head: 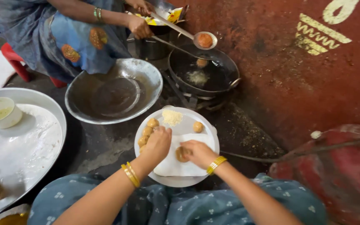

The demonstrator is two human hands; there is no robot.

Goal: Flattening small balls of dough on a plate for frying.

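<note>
Seen from above, a person sits on the ground with a round white plate (pixel 207 125) in front of the knees. The left hand (pixel 158 143) rests on the plate with fingers loosely curled, fingertips touching a row of small golden-brown dough balls (pixel 147 131) along the plate's left edge; whether it grips one cannot be told. The right hand (pixel 196 152) presses a flattened round piece of brown dough (pixel 181 154) against a white sheet (pixel 176 166) laid over the near half of the plate, fingers bent over it. One more ball (pixel 198 126) sits alone toward the right, and a small heap of pale crumbs (pixel 172 117) lies at the far rim.

Several balls appear shaped already, and one is being flattened; the rest on the plate look untouched.

Beyond, another person's hand (pixel 139 27) holds a long metal ladle (pixel 205 40) carrying one fried reddish-brown ball above a black round frying pan (pixel 230 62) of dark oil, where another piece floats. A wide grey metal basin (pixel 146 75) beside it holds nothing fried. At left lies a large steel tray (pixel 42 100) with a small white bowl (pixel 0 112).
</note>
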